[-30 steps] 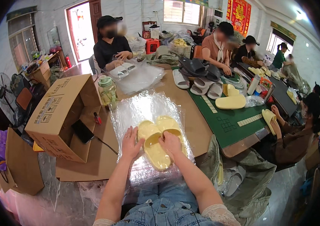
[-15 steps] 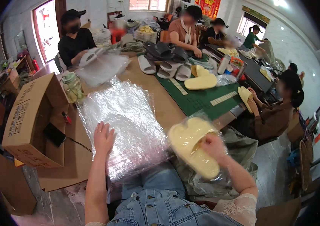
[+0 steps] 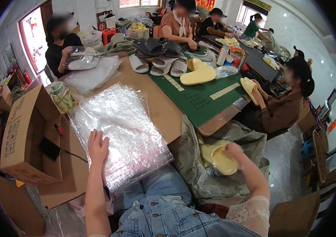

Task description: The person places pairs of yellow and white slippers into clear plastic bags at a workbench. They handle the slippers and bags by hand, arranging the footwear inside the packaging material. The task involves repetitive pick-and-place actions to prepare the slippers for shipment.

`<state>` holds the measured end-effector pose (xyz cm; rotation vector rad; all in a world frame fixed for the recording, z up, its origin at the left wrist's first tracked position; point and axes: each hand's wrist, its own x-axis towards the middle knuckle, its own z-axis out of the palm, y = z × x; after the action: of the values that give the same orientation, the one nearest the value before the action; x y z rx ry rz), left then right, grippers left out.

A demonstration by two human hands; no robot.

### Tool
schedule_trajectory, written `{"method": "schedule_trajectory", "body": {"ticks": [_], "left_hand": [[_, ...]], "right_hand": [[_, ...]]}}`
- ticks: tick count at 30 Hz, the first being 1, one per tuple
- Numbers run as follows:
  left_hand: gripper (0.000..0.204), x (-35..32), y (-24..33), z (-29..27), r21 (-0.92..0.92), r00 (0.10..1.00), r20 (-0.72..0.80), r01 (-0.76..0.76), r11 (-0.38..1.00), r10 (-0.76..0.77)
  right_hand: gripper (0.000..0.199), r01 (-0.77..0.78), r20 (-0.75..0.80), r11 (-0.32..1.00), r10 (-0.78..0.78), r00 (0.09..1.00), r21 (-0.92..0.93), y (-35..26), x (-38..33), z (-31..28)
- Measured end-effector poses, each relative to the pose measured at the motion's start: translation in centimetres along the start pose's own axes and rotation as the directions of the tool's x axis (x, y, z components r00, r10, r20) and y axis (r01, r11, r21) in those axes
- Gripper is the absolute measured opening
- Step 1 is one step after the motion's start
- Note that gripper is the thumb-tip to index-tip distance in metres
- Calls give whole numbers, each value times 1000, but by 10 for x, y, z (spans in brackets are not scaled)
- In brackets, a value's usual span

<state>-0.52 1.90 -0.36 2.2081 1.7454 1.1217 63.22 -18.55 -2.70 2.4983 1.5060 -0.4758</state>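
Observation:
My left hand (image 3: 98, 144) lies flat, fingers stretched, on a stack of shiny clear plastic bags (image 3: 124, 118) at the table's near edge. Over on the right, my right hand (image 3: 234, 151), slightly blurred, is closed at the edge of a pale yellow slipper (image 3: 222, 158) in a clear bag. That slipper is in the mouth of a grey-green woven sack (image 3: 189, 166) beside my lap. Another bit of pale yellow shows just left of it, mostly hidden. The fingertips of my right hand are partly hidden by the slipper.
An open cardboard box (image 3: 21, 134) stands at left beside a glass jar (image 3: 62, 96). Grey and black slippers (image 3: 158, 59) and a yellow pair (image 3: 198, 75) sit on the table and green mat (image 3: 183, 98). A co-worker at right holds a yellow slipper (image 3: 251, 89); others work farther back.
My right hand has lowered the bagged yellow slipper from beside the table edge into the sack's mouth. My left hand stays on the plastic bags. The view has shifted slightly right.

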Motion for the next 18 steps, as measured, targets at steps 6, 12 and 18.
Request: {"method": "schedule_trajectory", "body": {"ticks": [6,12,18], "left_hand": [[47,2,1,1,-44,1000,16,23,999,-22],[46,-2,-2,3,-37,999,-35,-5,999,4],[49,-2,-5,6,-3,1000,-23,-2,1000,2]], "right_hand": [[40,119,124,990,-108,986,-81,-29,60,158],[48,271,464,949,-168,869,-164,-49,57,85],[36,-41,-271,963,-34,962,-267,-58,47,-30]]}}
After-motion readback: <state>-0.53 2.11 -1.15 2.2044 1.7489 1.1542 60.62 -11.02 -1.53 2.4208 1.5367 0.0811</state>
